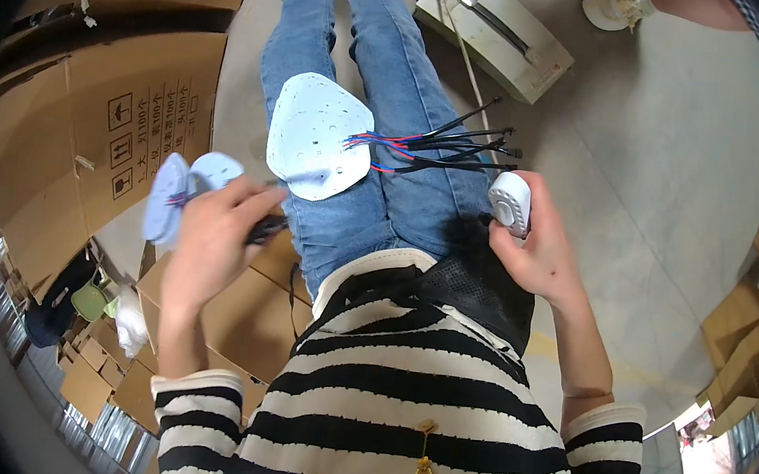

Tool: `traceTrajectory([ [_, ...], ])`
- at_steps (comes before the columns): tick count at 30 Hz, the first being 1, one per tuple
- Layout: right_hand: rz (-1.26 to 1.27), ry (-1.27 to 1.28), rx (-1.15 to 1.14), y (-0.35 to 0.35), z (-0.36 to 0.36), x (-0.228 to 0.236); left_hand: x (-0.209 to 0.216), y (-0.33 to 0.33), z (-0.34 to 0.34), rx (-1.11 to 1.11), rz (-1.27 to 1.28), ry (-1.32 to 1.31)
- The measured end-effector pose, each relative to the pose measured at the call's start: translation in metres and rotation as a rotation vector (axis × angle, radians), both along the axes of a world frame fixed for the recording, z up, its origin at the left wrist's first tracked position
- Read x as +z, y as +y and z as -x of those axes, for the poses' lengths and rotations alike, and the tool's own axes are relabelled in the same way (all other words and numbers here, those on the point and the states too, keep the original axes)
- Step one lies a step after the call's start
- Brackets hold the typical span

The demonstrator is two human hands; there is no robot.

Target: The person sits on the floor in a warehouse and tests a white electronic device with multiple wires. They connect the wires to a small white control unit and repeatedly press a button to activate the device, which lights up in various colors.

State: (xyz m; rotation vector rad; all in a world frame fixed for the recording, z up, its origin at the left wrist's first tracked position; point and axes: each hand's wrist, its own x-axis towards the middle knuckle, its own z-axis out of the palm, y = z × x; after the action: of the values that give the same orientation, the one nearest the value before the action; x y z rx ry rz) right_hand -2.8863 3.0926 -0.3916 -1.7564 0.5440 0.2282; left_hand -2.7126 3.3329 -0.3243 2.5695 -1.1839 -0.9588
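Below a black-and-white striped top (417, 403), a black mesh cloth (485, 290) lies at the waist of a seated person with both hands raised above the lap. The right hand (544, 254) has its grip closed around a white rounded plastic device (510, 204), thumb on one side and fingers on the other; held this way, its ribbed face and round central part are left uncovered. The left hand (218, 234) curls beside a dark, blurred item (267, 228); whether its grip is closed on that item, one cannot tell.

Just beyond, a white rounded panel (317, 129) dotted with small holes lies across the thighs of the blue jeans (410, 208), which appear to serve as its work surface. Its red, blue and black wires (445, 144) fan out toward the right, an arrangement that seems to keep the black ends apart and off the panel's face.

Past the left hand, two pale panels (164, 200) sit close together at the person's left, probably within easy reach. A printed cardboard carton (67, 126) rises alongside. Farther off, a grey metal case (493, 34) rests on the floor (626, 180), near another person's pale shoe (609, 11).
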Motion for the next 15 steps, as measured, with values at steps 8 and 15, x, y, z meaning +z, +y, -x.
traceTrajectory([
  [8, -0.291, 0.151, -0.214, -0.005, 0.011, 0.002, -0.088, -0.075, 0.034, -0.134, 0.333, 0.074],
  [15, -0.254, 0.104, -0.243, -0.027, 0.015, -0.022, -0.13, -0.098, 0.046, -0.305, 0.109, -0.049],
])
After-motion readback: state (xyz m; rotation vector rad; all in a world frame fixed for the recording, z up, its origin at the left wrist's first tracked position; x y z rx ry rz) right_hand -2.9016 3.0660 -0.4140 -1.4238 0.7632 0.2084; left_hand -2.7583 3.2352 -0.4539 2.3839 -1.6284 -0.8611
